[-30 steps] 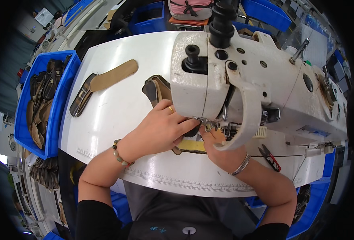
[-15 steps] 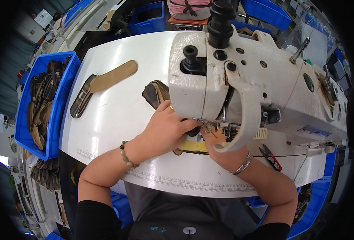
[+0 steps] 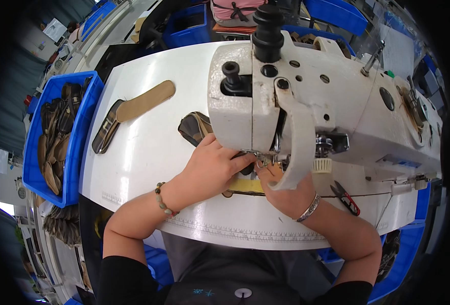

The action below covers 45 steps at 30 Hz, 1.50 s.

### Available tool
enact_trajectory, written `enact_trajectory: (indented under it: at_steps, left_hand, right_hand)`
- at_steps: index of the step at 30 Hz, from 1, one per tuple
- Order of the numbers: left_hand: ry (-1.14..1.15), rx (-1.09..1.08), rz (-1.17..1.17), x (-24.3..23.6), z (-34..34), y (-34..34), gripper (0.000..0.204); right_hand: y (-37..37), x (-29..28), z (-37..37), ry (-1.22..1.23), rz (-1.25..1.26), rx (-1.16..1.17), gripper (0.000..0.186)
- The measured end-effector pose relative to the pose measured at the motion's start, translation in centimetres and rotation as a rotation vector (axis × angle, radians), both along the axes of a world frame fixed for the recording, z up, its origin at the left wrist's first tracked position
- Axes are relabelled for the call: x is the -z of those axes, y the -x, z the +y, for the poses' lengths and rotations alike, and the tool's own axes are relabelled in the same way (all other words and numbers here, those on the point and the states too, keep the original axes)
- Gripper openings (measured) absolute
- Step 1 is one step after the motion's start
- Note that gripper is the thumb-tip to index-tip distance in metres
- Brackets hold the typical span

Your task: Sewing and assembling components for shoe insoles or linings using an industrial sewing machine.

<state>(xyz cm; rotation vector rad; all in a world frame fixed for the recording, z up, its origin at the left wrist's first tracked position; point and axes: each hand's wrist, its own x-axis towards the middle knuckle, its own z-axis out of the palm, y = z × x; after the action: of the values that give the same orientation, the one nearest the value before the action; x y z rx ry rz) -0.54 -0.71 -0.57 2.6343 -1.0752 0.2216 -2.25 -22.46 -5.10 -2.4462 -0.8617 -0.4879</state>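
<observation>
My left hand [image 3: 209, 170] grips a dark brown-and-tan shoe piece [image 3: 190, 126] beside the needle area of a white sewing machine [image 3: 337, 107]. Opposite it, my right hand [image 3: 283, 190] has its fingers bent at the same work, close under the presser foot [image 3: 263, 158]; their tips are partly hidden by the machine. A yellow strip [image 3: 244, 185] lies beneath the work. Farther left on the white table [image 3: 143, 142] lie a tan insole-shaped piece [image 3: 146, 99] and a dark plaid piece [image 3: 107, 129]. Red-handled snips [image 3: 346, 199] rest right of my right hand.
A blue bin [image 3: 30, 147] full of shoe pieces stands along the table's left side, with a bundle of dark pieces [image 3: 62, 223] below it. More blue bins [image 3: 331, 12] and a pink bundle [image 3: 235, 11] are beyond the machine. Another bin [image 3: 403, 244] is at lower right.
The far end of the shoe piece has shifted downward toward me, my left hand moving slightly with it. The camera view has shifted a little. My right hand stays at the needle area.
</observation>
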Motion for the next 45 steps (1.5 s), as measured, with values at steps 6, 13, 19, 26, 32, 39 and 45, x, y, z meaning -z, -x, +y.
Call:
enact_trajectory:
  at_steps: [6,13,19,26,32,39,45]
  left_hand:
    - [0.002,0.024,0.062,-0.3,-0.1,-0.2,0.042]
    - [0.015,0.007,0.058,-0.2,-0.4,-0.2,0.039]
    - [0.002,0.024,-0.027,0.1,-0.4,-0.4,0.038]
    - [-0.01,-0.025,-0.085,0.5,0.0,0.1,0.034]
    - [-0.004,0.025,-0.542,0.1,0.1,0.8,0.026]
    - [-0.058,0.077,-0.451,0.0,0.0,0.7,0.024]
    - [-0.035,0.11,-0.295,-0.4,-0.1,0.6,0.021]
  right_hand:
    - [-0.1,0.4,0.1,-0.073,0.073,-0.005,0.016]
    - [-0.3,1.2,-0.2,-0.06,0.058,0.005,0.018]
    - [-0.6,1.2,-0.2,-0.08,0.107,0.017,0.02]
    - [-0.7,1.6,-0.8,-0.045,0.21,0.006,0.011]
    - [-1.1,0.7,-1.0,-0.111,0.156,0.058,0.008]
    - [-0.6,1.5,-0.8,0.014,0.036,0.026,0.013]
    - [-0.4,1.1,0.0,-0.094,0.076,-0.002,0.014]
